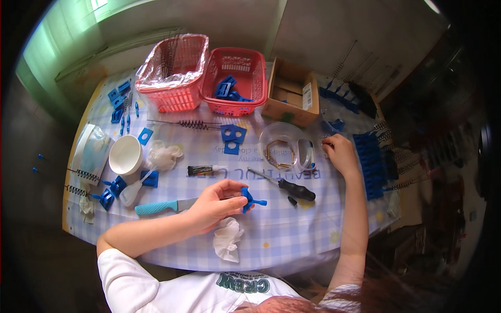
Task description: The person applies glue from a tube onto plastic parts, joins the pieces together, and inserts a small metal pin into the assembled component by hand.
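Observation:
My left hand (219,202) is closed round a small blue plastic part (249,201) with a narrow stem pointing right, held above the front middle of the table. My right hand (339,152) is reached out to the right, its fingertips bent together just beside the clear round container (266,136); whatever they pinch, if anything, is too small to make out. In the container lie thin brass-coloured pieces (279,159). Just beyond my right hand is another blue plastic part (334,125). A screwdriver (295,189) with a black handle lies between my hands.
At the back stand a foil-lined red basket (169,96), a second red basket (235,108) and a cardboard box (292,112). A blue-handled knife (156,208), white cup (125,155), small tube (201,170) and crumpled tissue (227,240) lie around. Blue parts with wire coils (368,167) line the right edge.

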`<control>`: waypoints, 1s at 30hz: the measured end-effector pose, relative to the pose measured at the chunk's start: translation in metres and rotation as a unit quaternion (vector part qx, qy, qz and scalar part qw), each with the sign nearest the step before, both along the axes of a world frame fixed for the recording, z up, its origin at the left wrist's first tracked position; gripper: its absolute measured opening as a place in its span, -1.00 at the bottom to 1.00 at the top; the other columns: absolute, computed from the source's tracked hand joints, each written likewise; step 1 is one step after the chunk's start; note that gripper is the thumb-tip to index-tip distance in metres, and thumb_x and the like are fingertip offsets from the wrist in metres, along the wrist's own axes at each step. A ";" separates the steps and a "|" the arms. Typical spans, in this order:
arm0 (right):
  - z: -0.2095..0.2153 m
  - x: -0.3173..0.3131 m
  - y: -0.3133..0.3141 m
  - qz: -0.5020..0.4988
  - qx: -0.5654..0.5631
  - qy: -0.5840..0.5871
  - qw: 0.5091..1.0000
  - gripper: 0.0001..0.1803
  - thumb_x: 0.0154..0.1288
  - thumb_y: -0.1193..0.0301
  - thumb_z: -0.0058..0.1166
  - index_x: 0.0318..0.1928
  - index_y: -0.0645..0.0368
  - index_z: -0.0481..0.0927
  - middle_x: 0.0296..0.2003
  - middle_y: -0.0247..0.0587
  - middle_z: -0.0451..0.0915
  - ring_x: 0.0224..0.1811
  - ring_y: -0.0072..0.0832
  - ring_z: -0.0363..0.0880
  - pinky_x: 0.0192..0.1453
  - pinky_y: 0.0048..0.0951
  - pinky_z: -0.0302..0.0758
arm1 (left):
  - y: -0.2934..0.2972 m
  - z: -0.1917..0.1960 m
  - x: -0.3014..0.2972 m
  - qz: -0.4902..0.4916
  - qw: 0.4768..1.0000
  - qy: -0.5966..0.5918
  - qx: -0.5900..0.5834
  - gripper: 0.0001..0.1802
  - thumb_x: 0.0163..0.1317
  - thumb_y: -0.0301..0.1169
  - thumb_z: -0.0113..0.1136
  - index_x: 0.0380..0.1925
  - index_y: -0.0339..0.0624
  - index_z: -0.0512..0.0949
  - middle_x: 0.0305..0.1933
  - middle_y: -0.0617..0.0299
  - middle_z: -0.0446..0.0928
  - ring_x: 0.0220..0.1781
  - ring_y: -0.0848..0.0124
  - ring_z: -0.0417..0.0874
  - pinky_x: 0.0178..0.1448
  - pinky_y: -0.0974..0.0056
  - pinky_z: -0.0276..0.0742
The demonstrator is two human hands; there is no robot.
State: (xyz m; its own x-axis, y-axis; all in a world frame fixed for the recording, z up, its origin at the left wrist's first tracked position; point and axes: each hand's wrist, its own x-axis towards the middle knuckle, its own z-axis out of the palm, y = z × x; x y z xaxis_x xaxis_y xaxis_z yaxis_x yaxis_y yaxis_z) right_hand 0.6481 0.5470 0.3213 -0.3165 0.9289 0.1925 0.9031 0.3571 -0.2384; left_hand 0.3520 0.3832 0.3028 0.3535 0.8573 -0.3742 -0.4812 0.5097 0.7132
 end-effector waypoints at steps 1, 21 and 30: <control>-0.002 -0.003 0.001 0.007 -0.005 0.002 1.000 -0.86 0.05 0.45 0.01 -0.37 0.22 0.58 -0.33 -0.16 0.53 -0.27 -0.30 0.51 -0.14 -0.39 0.42 | 0.000 0.001 -0.001 -0.004 1.000 0.004 0.001 -0.63 0.08 -0.52 0.11 -0.09 -0.29 0.30 -0.16 0.12 0.41 -0.10 0.27 0.51 0.02 0.27 0.43; 0.020 -0.109 -0.116 0.321 0.034 0.269 0.907 -0.80 -0.28 0.58 0.23 -0.52 0.16 0.52 -0.52 -0.28 0.48 -0.52 -0.43 0.46 -0.50 -0.50 0.41 | -0.002 -0.001 0.001 -0.020 0.999 0.001 0.025 -0.55 0.03 -0.43 0.20 -0.07 -0.28 0.32 -0.23 0.21 0.46 -0.20 0.52 0.47 -0.11 0.40 0.41; 0.015 -0.111 -0.119 0.332 0.022 0.249 0.910 -0.80 -0.24 0.51 0.25 -0.50 0.17 0.51 -0.54 -0.29 0.46 -0.53 -0.39 0.43 -0.45 -0.45 0.36 | -0.001 -0.002 0.000 -0.019 0.999 0.005 0.035 -0.57 0.03 -0.47 0.19 -0.08 -0.28 0.32 -0.24 0.20 0.46 -0.22 0.52 0.47 -0.11 0.41 0.41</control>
State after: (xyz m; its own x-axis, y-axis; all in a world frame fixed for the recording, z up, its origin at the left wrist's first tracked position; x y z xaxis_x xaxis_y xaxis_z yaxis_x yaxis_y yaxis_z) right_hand 0.5374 0.4283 0.3368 -0.6681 0.5530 0.4978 0.2690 0.8033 -0.5313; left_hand 0.3518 0.3818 0.3006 0.3826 0.8678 -0.3170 -0.4554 0.4757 0.7526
